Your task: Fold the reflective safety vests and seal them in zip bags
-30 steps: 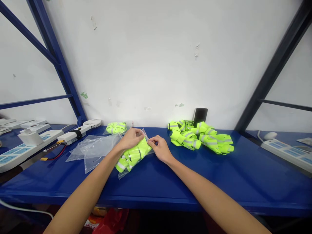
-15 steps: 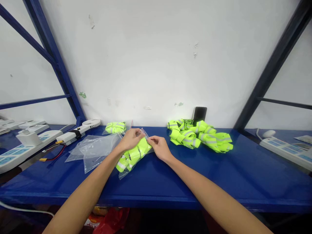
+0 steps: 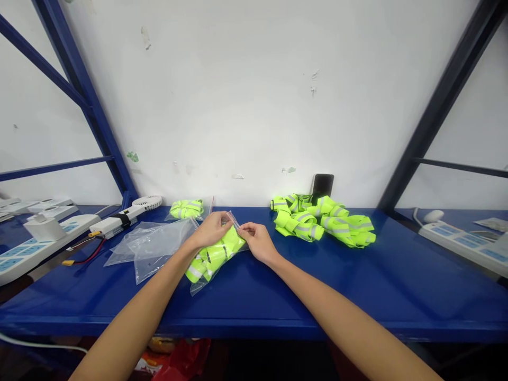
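My left hand point(image 3: 212, 230) and my right hand point(image 3: 257, 242) meet above the blue shelf, their fingertips pinching the top edge of a transparent zip bag point(image 3: 202, 283). Inside the bag lies a folded neon-yellow reflective vest point(image 3: 212, 259), partly hidden by my left hand. Beyond my left hand sits a smaller bagged bundle of the same yellow fabric point(image 3: 186, 209). To the right of my right hand, out of reach of my fingers, lies a heap of loose reflective vests point(image 3: 317, 222).
Flat transparent plastic bags point(image 3: 153, 246) lie left of my hands on the blue shelf point(image 3: 278, 307). A black phone point(image 3: 322, 185) leans on the wall behind the heap. Power strips point(image 3: 39, 251), a small white fan point(image 3: 146, 201) and red-black wires point(image 3: 85, 248) occupy the left.
The whole view drifts slightly left and the scene sits a little lower. My hands stay on the bag's top edge, with no clear change in grip.
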Available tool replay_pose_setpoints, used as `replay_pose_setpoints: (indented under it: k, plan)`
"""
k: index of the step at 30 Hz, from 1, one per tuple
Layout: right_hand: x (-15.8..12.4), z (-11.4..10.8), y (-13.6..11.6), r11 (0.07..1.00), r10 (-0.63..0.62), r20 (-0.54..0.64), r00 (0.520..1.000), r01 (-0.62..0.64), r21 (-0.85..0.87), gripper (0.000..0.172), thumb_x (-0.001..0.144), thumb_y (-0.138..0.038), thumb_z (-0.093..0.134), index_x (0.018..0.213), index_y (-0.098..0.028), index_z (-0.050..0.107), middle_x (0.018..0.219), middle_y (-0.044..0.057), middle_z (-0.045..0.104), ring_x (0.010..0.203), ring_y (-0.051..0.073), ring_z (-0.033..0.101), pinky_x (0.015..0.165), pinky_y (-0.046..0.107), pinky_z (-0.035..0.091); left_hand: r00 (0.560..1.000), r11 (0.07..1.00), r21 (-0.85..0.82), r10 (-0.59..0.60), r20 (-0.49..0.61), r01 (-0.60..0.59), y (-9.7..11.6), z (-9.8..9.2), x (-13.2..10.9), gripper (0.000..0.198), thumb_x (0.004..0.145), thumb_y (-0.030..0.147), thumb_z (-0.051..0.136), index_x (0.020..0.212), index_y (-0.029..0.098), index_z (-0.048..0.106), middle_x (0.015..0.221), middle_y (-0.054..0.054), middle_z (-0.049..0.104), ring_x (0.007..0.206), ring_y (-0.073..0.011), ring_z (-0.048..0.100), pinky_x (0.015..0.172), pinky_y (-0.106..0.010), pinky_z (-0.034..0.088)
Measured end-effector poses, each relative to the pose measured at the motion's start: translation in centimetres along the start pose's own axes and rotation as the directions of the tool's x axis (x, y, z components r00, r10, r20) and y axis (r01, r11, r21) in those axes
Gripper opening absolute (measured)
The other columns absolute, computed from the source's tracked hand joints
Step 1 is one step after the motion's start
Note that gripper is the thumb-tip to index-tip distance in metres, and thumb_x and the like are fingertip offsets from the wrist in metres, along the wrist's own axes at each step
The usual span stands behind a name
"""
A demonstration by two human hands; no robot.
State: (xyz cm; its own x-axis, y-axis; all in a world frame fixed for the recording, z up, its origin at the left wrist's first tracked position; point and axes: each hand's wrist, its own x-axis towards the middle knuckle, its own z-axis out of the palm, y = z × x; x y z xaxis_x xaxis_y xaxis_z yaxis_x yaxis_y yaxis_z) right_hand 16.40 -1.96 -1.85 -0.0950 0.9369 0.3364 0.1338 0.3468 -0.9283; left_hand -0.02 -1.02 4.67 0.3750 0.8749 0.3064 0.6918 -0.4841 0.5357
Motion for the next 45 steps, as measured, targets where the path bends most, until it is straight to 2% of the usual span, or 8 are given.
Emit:
replay_pose_setpoints:
  k: [9,17,28,35,41,45]
  plan:
    - [0.1,-0.3,-0.4,0.997,0.007,0.0,1.0,-0.007,-0.071,0.023,0.078,-0.034,0.06,0.081,-0.016,0.073,0.078,0.006,0.073,0.072,0.019,0.065,0.065,0.028,0.048,1.0,0.999,0.048,-0.003,-0.021,0.004,-0.2,0.1,-0.1,0.027,0.084,0.038,0.044,0.071,0.017,0.055,0.065,-0.001,0.058,0.062,-0.0168,0.052,0.057,-0.028,0.032]
    - [-0.1,-0.2,-0.7,0.992,-0.007,0.012,1.0,0.009,-0.126,0.021,0.08,-0.03,0.057,0.078,-0.015,0.071,0.076,0.006,0.072,0.068,0.018,0.064,0.063,0.027,0.047,0.999,0.998,0.06,0.022,-0.045,-0.019,-1.1,0.7,0.1,0.026,0.086,0.035,0.042,0.069,0.018,0.052,0.069,-0.001,0.06,0.065,-0.0173,0.054,0.059,-0.028,0.034]
    - [-0.3,0.0,-0.2,0.972,-0.078,0.001,0.997,0.076,-0.223,0.02,0.081,-0.029,0.051,0.074,-0.017,0.065,0.066,0.001,0.065,0.058,0.013,0.056,0.057,0.024,0.04,0.997,0.994,0.076,0.075,-0.024,-0.073,-0.5,0.7,-0.1,0.026,0.089,0.033,0.04,0.074,0.018,0.055,0.072,-0.002,0.063,0.068,-0.018,0.057,0.064,-0.029,0.036]
    - [-0.2,-0.1,-0.4,0.974,-0.111,-0.004,0.994,0.108,-0.201,0.02,0.085,-0.036,0.05,0.083,-0.019,0.061,0.076,0.0,0.064,0.054,0.011,0.051,0.055,0.023,0.038,0.993,0.991,0.065,0.12,0.019,-0.121,-0.3,0.8,-0.1,0.026,0.091,0.032,0.037,0.078,0.018,0.055,0.075,-0.002,0.062,0.072,-0.0178,0.057,0.064,-0.028,0.037]
    - [-0.2,0.0,-0.5,0.962,-0.103,-0.016,0.995,0.095,-0.254,0.019,0.085,-0.032,0.05,0.08,-0.018,0.061,0.07,0.0,0.062,0.054,0.012,0.051,0.056,0.024,0.038,0.986,0.984,0.065,0.164,0.034,-0.166,-0.2,0.9,-0.2,0.026,0.092,0.031,0.036,0.079,0.019,0.054,0.073,-0.001,0.061,0.069,-0.017,0.055,0.063,-0.027,0.036]
    - [-0.2,0.0,-0.4,0.973,-0.064,-0.015,0.998,0.059,-0.225,0.019,0.084,-0.032,0.05,0.08,-0.017,0.062,0.073,0.001,0.064,0.059,0.013,0.053,0.058,0.024,0.039,0.983,0.982,0.059,0.174,0.057,-0.178,-0.3,0.9,-0.2,0.026,0.093,0.031,0.035,0.082,0.018,0.055,0.075,-0.001,0.061,0.07,-0.0172,0.055,0.063,-0.028,0.036]
